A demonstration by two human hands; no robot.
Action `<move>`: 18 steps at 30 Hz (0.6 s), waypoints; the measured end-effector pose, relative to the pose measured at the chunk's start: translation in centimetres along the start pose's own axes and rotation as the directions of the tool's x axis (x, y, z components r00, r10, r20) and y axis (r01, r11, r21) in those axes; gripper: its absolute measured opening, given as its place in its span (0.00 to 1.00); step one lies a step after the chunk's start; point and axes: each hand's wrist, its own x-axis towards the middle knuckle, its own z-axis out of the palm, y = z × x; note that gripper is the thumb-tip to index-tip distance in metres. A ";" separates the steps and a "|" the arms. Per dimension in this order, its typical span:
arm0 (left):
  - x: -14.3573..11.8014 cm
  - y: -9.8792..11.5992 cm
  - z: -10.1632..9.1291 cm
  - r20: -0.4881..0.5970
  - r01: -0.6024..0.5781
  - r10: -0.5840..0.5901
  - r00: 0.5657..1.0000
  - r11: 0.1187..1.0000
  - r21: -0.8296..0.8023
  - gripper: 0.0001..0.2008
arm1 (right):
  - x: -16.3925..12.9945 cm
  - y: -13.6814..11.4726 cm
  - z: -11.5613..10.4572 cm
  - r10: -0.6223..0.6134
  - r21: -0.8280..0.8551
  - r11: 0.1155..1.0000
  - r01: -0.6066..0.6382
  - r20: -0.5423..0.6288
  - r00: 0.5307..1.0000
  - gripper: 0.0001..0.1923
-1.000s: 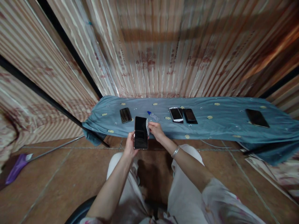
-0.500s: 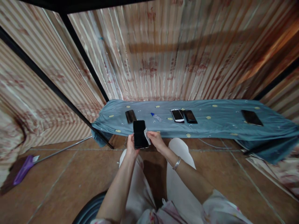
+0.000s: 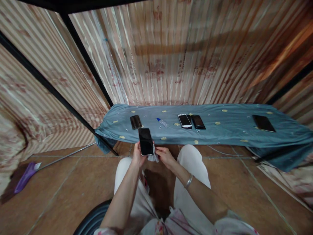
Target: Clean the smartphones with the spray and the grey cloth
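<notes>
Just off the front edge of the cloth-covered table (image 3: 220,133), above the person's knees, the left hand (image 3: 137,156) has its fingers wrapped round a black phone (image 3: 145,141), screen up; the right hand (image 3: 164,155) pinches a small white cloth (image 3: 153,158) at the phone's lower right corner; on the table lie a dark phone (image 3: 136,121) near the left end, a small bottle (image 3: 162,122), a white phone (image 3: 185,120) touching a black one (image 3: 198,122), and another phone (image 3: 263,123) near the right end.

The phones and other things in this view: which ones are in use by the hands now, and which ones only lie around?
In use: black phone in left hand; white cloth in right hand.

Lying around: dark phone, small bottle, white phone, black phone beside it, far phone, purple mop.
</notes>
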 end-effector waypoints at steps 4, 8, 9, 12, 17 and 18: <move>0.9 -1.2 0.7 0.057 0.067 -0.069 0.996 0.997 0.034 0.19 | -0.3 -0.8 -1.9 -0.004 0.013 1.000 0.004 -0.041 0.999 0.18; 1.5 -1.7 0.9 0.098 0.084 -0.089 0.991 0.995 0.052 0.16 | -0.8 -1.4 -2.9 0.043 0.077 0.996 -0.040 -0.039 0.998 0.17; 1.6 -1.9 0.9 0.104 0.078 -0.083 0.991 0.995 0.054 0.16 | -0.9 -1.5 -3.1 0.056 0.099 0.994 -0.052 -0.040 0.998 0.16; 1.7 -2.1 0.8 0.100 0.032 -0.039 0.994 0.997 0.067 0.15 | -1.2 -1.7 -3.6 0.084 0.137 0.988 -0.076 -0.051 0.995 0.13; 1.2 -1.9 0.6 0.159 -0.088 0.070 0.985 0.990 0.112 0.21 | -1.7 -2.0 -3.8 0.120 0.184 0.977 -0.110 -0.048 0.992 0.12; 1.1 -1.8 0.6 0.165 -0.102 0.082 0.983 0.988 0.112 0.22 | -1.8 -2.0 -3.8 0.123 0.193 0.975 -0.112 -0.046 0.991 0.12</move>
